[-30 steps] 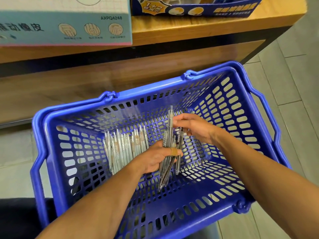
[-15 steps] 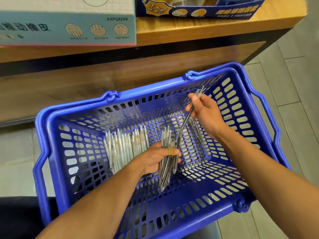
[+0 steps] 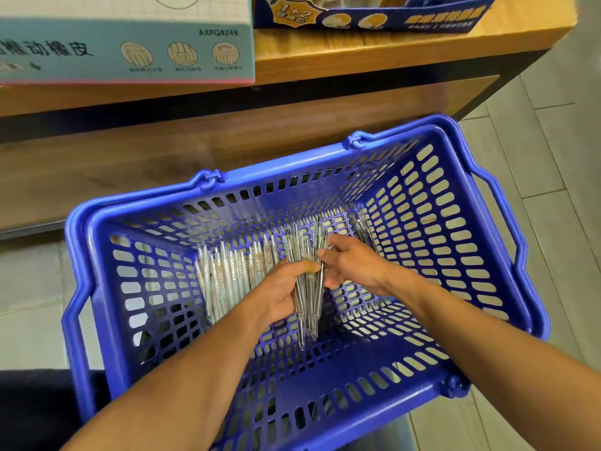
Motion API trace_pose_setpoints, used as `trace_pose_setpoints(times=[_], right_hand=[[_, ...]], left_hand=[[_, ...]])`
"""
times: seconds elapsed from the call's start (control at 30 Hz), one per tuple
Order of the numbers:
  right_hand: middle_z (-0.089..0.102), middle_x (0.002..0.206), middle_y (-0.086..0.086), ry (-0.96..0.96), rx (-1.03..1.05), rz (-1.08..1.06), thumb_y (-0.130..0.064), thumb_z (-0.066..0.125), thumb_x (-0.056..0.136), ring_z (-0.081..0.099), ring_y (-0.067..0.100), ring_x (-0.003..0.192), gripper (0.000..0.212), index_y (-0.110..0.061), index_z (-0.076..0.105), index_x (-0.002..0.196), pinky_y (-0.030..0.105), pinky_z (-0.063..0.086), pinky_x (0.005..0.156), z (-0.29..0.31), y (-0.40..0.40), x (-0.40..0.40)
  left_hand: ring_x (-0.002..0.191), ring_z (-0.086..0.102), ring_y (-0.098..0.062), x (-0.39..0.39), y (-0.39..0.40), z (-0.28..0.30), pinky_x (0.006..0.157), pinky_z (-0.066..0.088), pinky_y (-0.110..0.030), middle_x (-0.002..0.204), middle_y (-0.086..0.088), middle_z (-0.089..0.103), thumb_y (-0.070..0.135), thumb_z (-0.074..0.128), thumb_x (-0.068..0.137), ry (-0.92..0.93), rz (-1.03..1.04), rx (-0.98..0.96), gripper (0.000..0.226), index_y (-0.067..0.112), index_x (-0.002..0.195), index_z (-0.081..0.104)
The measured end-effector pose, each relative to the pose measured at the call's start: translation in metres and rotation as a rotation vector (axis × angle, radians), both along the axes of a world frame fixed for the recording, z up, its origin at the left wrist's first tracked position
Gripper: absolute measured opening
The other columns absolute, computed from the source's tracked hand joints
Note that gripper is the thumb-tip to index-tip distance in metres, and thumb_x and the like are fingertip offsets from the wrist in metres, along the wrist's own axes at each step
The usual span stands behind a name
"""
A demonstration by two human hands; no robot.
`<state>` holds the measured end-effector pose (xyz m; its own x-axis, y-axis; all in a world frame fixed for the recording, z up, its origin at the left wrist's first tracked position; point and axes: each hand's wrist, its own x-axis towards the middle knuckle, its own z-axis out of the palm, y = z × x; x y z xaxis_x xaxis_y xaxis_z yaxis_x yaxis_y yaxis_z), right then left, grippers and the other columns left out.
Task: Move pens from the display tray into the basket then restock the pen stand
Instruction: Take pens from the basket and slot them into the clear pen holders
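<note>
Both hands work inside the blue basket [image 3: 533, 288], which stands on the floor in front of a wooden shelf [image 3: 357, 53]. The left hand [image 3: 283, 288] grips a bundle of clear pens [image 3: 307, 288], with the fingers and thumb curled round its middle; the tips point down toward the person. The right hand [image 3: 353, 266] is at the right side of the bundle, and its fingers touch or pinch the upper part of the pens; whether it holds a single pen I cannot tell. A row of white pens [image 3: 227, 271] lies on the basket floor just left of the left hand, and a few loose pens [image 3: 362, 227] lie near the far right corner.

I judge that the step in hand is gathering pens into one bundle, probably to carry them to the pen stand, which is not in view. The next move calls for a firm grip on the whole bundle, so no pen slips out through the slots, and for picking up the loose pens by the corner.

Half a second ago the right hand was raised near the far right wall with one pen in its fingers; now it is back at the bundle, and that pen seems to be added to it. The left hand keeps the same grip
</note>
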<state>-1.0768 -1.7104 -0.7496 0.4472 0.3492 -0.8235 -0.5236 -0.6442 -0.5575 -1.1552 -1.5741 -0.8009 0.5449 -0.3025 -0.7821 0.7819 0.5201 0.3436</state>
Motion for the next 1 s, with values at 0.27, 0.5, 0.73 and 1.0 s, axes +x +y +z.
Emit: trace_pose_setpoints(times=[0.27, 0.5, 0.73, 1.0], right_hand=[[0.066, 0.062, 0.003, 0.015, 0.092, -0.079, -0.017, 0.074, 0.084, 0.063, 0.015, 0.053, 0.04, -0.005, 0.051, 0.115, 0.024, 0.054, 0.053, -0.006, -0.007, 0.005], [0.063, 0.061, -0.001, 0.052, 0.129, -0.11, -0.034, 0.082, 0.06, 0.055, 0.01, 0.052, 0.063, -0.005, 0.056, 0.11, 0.02, 0.046, 0.05, -0.014, -0.018, 0.01], [0.069, 0.089, 0.006, 0.041, 0.017, -0.167, -0.054, 0.069, 0.078, 0.065, 0.017, 0.068, 0.058, -0.008, 0.059, 0.112, 0.029, 0.056, 0.066, -0.033, -0.036, 0.038], [0.063, 0.115, 0.018, -0.503, -0.909, 0.497, -0.01, 0.055, 0.095, 0.064, 0.035, 0.102, 0.039, -0.003, 0.042, 0.131, 0.038, 0.049, 0.069, -0.085, -0.044, 0.031]], left_hand=[[0.092, 0.071, -0.03, 0.001, -0.004, -0.005, 0.087, 0.054, -0.045, 0.111, -0.024, 0.068, 0.006, 0.086, 0.067, 0.015, -0.003, 0.043, 0.113, -0.002, 0.153, 0.013], [0.078, 0.074, -0.02, 0.0, -0.007, -0.007, 0.064, 0.059, -0.03, 0.099, -0.017, 0.075, 0.015, 0.089, 0.06, -0.045, -0.021, -0.033, 0.061, 0.003, 0.115, 0.066], [0.063, 0.071, -0.019, 0.005, -0.005, -0.013, 0.055, 0.057, -0.031, 0.076, -0.014, 0.074, 0.004, 0.084, 0.071, 0.077, 0.006, 0.053, 0.067, -0.006, 0.124, 0.043], [0.064, 0.071, -0.02, 0.001, -0.001, -0.013, 0.057, 0.059, -0.031, 0.074, -0.013, 0.072, 0.001, 0.075, 0.08, 0.09, 0.052, 0.111, 0.019, -0.007, 0.097, 0.072]])
